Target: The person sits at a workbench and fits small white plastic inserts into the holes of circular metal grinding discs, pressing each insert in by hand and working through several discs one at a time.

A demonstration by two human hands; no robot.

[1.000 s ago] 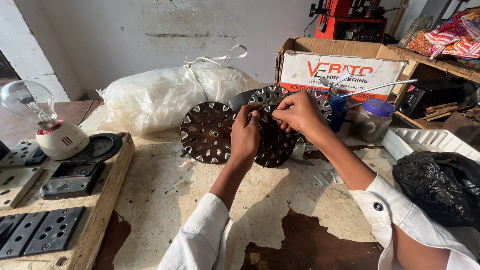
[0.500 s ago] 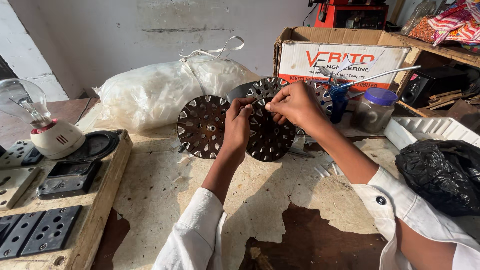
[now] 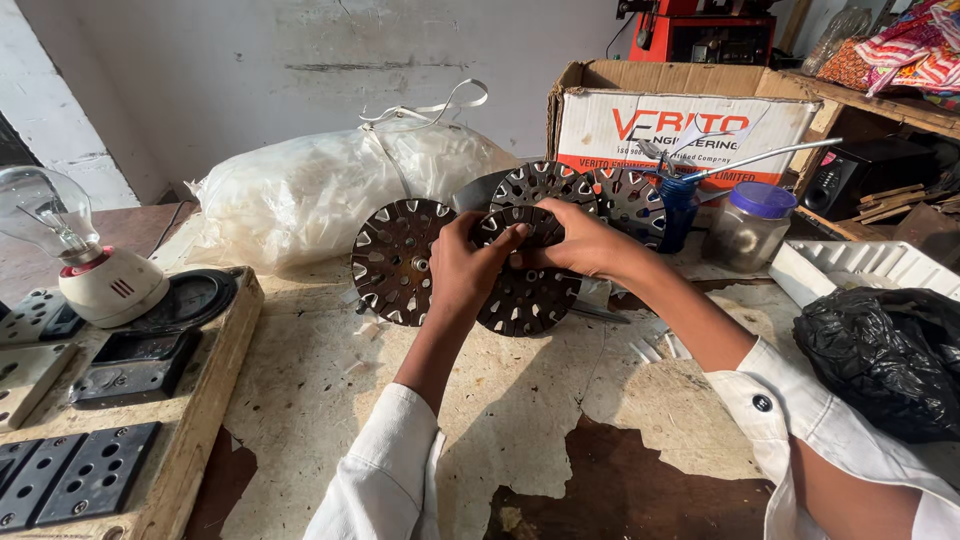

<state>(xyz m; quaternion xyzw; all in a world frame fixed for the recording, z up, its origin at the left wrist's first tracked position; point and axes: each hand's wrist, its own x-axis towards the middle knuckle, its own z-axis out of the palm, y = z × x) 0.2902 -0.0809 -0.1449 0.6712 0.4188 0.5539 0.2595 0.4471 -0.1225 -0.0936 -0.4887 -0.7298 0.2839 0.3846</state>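
A dark, round slotted motor core [image 3: 527, 290] was held upright at the centre of the frame, just above the worn surface [image 3: 330, 400]. It was gripped on its left edge by the left hand [image 3: 462, 268], whose fingers were curled over the upper rim, and on its upper right edge by the right hand [image 3: 588, 243], whose fingers were closed on the rim. Both arms were clad in white sleeves.

A second slotted core [image 3: 398, 260] was stood just left of the held one, partly covered by the left hand. Two more cores [image 3: 590, 190] were seen behind the hands, leaned near a cardboard box [image 3: 690, 115] in the upper right of the frame. A tied white plastic sack [image 3: 330, 190] was lain at upper centre-left, behind the cores.

A clear light bulb on a white holder [image 3: 85, 260] was mounted on a wooden switch board [image 3: 120, 400] along the left edge. A purple-lidded jar [image 3: 748, 225] and a blue container [image 3: 680, 210] were placed right of the cores. A white tray [image 3: 860, 270] and a black plastic bag [image 3: 890, 350] were seen at the right edge.
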